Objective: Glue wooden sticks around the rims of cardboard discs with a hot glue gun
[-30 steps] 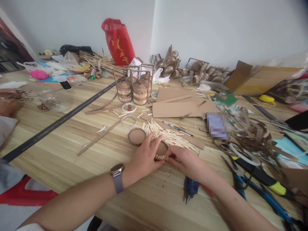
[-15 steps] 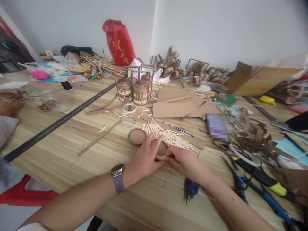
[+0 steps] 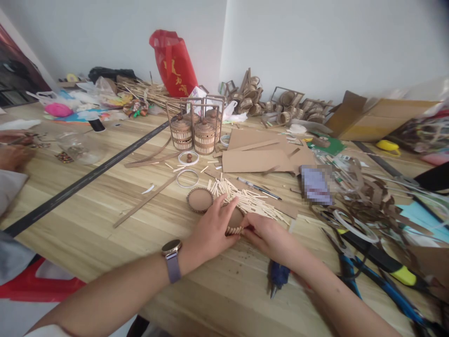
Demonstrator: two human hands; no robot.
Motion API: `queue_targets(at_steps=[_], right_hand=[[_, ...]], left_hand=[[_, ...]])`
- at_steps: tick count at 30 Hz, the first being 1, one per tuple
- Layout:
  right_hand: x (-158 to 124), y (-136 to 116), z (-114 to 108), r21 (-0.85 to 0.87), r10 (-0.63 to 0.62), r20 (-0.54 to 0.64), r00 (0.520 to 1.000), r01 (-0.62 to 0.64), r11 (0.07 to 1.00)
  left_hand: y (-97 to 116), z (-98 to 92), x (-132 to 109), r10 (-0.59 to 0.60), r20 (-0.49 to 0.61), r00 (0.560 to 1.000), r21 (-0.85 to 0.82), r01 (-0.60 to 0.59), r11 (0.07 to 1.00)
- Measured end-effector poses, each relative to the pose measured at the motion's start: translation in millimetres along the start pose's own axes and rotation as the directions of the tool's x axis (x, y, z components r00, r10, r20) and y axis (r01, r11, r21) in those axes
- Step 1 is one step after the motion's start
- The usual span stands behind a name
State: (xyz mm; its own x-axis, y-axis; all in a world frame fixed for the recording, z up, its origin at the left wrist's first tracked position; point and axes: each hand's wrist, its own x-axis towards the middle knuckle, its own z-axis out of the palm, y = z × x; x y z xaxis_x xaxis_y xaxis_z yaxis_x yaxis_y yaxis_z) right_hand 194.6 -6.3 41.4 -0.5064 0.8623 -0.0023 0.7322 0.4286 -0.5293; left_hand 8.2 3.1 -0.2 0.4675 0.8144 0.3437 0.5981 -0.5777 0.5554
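Basket (image 3: 236, 218) gripped by spread left hand (image 3: 210, 228), probably for steadiness; right hand (image 3: 269, 234) pinches its side; sticks (image 3: 249, 201) just beyond it, likely for easy reach.

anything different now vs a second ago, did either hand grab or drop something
The right forearm has edged slightly left; no visible grab or release. The left hand still steadies the round piece, the right hand stays at its edge, and the glue gun lies as before.
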Motion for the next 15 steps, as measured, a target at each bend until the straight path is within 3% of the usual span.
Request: queue_targets(at_steps=[15], right_hand=[[0.7,-0.9,1.3,0.006,0.043,-0.014,0.999,-0.043,0.999]], left_hand=[[2.9,2.4,0.0,0.006,-0.014,1.0,-0.036,-0.006,0.999]])
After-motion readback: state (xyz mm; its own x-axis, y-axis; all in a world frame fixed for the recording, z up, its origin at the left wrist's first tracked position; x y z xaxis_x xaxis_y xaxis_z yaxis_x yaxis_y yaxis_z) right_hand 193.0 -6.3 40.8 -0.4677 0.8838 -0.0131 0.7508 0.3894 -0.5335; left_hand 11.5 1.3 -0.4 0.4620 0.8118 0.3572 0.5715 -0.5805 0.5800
